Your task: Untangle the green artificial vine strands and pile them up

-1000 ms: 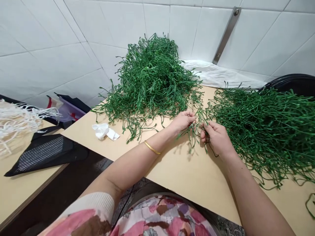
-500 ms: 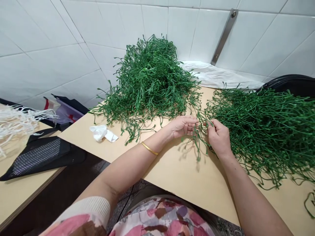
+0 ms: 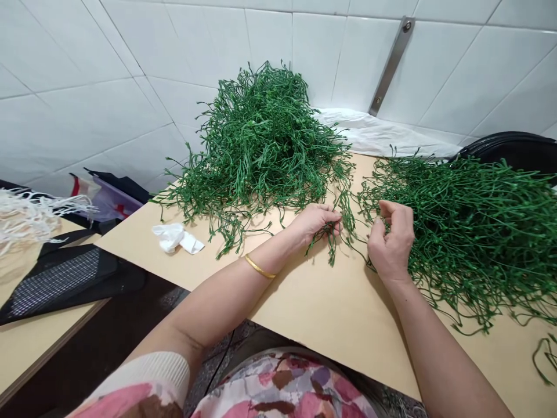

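Observation:
My left hand [image 3: 317,224], with a gold bangle on the wrist, is closed around a small bunch of thin green plastic-looking stems [image 3: 332,249] with budded tips. Some of these stems hang below its fingers. To its right, my right hand [image 3: 393,241] is raised a little over the table, thumb and index finger apart, with nothing visible between them. A thin stem runs toward its underside. Behind my left hand rises a tall tangled heap of green stems [image 3: 265,139]. A second, lower heap of green stems [image 3: 478,220] spreads beside my right hand.
A crumpled white tissue [image 3: 176,238] lies on the light wooden table [image 3: 313,307] at left. White cloth [image 3: 361,134] runs along the tiled wall. Black round objects [image 3: 509,151] stand behind the right heap. On another table are white strands [image 3: 39,215] and a black mesh bag [image 3: 56,284].
My right hand has opened and drawn slightly away from the stems between the hands. My left hand has closed on the small bunch, and its hanging ends have shifted left.

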Motion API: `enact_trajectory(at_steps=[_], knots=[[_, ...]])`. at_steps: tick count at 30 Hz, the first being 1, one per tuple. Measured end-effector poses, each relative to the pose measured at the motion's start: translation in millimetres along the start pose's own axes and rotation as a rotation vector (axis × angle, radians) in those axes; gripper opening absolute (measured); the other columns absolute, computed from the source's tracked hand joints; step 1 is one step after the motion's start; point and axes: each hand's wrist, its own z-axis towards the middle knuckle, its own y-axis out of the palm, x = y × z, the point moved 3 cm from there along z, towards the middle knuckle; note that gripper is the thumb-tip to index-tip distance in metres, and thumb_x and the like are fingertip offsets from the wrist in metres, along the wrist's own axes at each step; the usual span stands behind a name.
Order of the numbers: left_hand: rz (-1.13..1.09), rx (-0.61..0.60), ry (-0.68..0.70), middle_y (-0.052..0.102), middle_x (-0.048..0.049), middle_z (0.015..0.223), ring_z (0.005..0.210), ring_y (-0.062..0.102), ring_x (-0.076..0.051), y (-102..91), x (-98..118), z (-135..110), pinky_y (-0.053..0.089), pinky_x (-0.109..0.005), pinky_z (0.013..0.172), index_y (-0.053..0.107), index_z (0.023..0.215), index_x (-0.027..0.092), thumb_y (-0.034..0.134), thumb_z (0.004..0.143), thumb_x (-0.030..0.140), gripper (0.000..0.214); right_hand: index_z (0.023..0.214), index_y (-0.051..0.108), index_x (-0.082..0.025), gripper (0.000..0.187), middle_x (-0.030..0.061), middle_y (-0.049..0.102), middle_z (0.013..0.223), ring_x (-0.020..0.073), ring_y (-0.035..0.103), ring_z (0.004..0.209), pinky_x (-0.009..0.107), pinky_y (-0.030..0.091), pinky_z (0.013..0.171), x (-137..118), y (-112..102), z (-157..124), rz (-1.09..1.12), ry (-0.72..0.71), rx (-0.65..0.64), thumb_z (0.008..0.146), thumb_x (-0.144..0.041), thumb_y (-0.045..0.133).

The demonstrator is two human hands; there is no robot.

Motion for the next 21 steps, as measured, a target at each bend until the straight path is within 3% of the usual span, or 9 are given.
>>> enact_trajectory(at_steps=[3,5,7,10,15,18,21], knots=[[0.069,0.042,0.092,0.05,0.0012,0.045,0.04,0.047,-0.007,-0.9,1.7,-1.0,0.039,-0.021,0.046,0.046,0.056,0.014,0.056,0.069,0.011,0.017,0.101,0.055,-0.018,0.032,0.0104,0.055,0.095,0.0217,0.052,0.095,0.039,0.044,0.083,-21.9,-7.1,-4.3,0.061,-0.235,0.031,0.075,-0.006,0.041],[0.179,0.031,0.162,0.048,0.0027,0.044,0.039,0.043,-0.006,0.2,2.1,-2.5,0.033,-0.019,0.042,0.048,0.053,0.013,0.057,0.066,0.011,0.016,0.102,0.055,-0.019,0.034,0.0099,0.056,0.095,0.0198,0.053,0.092,0.036,0.046,0.081,-36.1,-4.7,-9.4,0.154,-0.359,-0.08,0.075,-0.004,0.041],[0.262,0.003,0.214,0.047,0.0039,0.043,0.039,0.041,-0.005,1.5,2.3,-4.1,0.028,-0.018,0.041,0.049,0.052,0.013,0.056,0.064,0.01,0.014,0.103,0.055,-0.018,0.034,0.011,0.055,0.098,0.0193,0.053,0.094,0.035,0.046,0.082,-42.4,2.4,-13.9,0.201,-0.385,-0.202,0.077,-0.004,0.04],[0.272,-0.087,0.213,0.047,0.0041,0.044,0.041,0.042,-0.005,3.5,2.7,-6.2,0.03,-0.019,0.044,0.049,0.052,0.012,0.056,0.064,0.012,0.014,0.097,0.056,-0.016,0.026,0.0117,0.055,0.097,0.0202,0.052,0.095,0.037,0.044,0.083,-32.4,13.2,-14.4,0.165,-0.212,-0.26,0.08,-0.009,0.037],[0.21,-0.234,0.1,0.051,0.0015,0.048,0.044,0.046,-0.006,4.2,2.9,-7.8,0.035,-0.021,0.05,0.053,0.061,0.012,0.058,0.068,0.017,0.01,0.092,0.056,-0.018,0.02,0.0052,0.061,0.083,0.0163,0.056,0.074,0.03,0.044,0.068,-5.4,18.0,-9.9,0.234,0.188,-0.374,0.083,-0.02,0.039],[0.223,-0.275,0.101,0.052,0.0005,0.051,0.046,0.047,-0.006,4.4,3.4,-8.2,0.035,-0.021,0.051,0.053,0.063,0.012,0.058,0.07,0.019,0.011,0.092,0.059,-0.018,0.022,0.003,0.061,0.076,0.0151,0.055,0.068,0.028,0.042,0.064,-2.6,16.7,-8.4,0.279,0.251,-0.465,0.084,-0.026,0.04],[0.261,-0.237,0.115,0.05,0.0013,0.049,0.045,0.045,-0.006,5.3,3.8,-8.7,0.034,-0.021,0.051,0.05,0.059,0.012,0.054,0.071,0.015,0.013,0.09,0.06,-0.018,0.023,0.0036,0.062,0.079,0.0152,0.054,0.071,0.027,0.041,0.066,-3.5,17.9,-7.9,0.281,0.2,-0.536,0.085,-0.028,0.04]])
